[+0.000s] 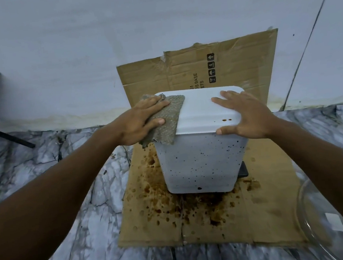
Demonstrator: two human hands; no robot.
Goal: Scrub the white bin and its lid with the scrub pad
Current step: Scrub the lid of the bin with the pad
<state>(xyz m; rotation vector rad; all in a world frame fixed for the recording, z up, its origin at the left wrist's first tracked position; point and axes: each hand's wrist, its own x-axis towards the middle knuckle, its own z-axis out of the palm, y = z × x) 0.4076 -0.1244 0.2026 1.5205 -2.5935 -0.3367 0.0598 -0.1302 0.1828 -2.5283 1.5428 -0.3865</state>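
We're standing the bin (201,164) upright on the cardboard (154,221), toward its far edge and about midway across, lid (200,110) closed on top. It's sitting dead ahead, between both arms.

Left hand (140,122) is pressing the pad (169,117) flat onto the lid's left edge. Its fingers are straight and spread, not curled round anything. The pad is draping over the lid's near-left corner and hanging a little down the bin's side.

Right hand (242,114) is lying flat on the lid's right side, fingers extended, thumb sitting at the near edge. It's holding nothing, and we're reading it as bracing the bin.

Key relation: the lid's long axis is running left to right across us, and the pad is at its left end. The brown drops (226,120) are sitting at the near edge toward the right, just beside the right thumb. So the uncleaned strip is lying to the right of the pad, along that axis.

Our judgement is that the left hand is doing the stroke, sweeping rightward across the lid toward the right hand, which is nearer the drops but carrying no pad. It will likely need to shift clear.

The bin's near face is showing dark speckles all over, so the body is looking untouched.
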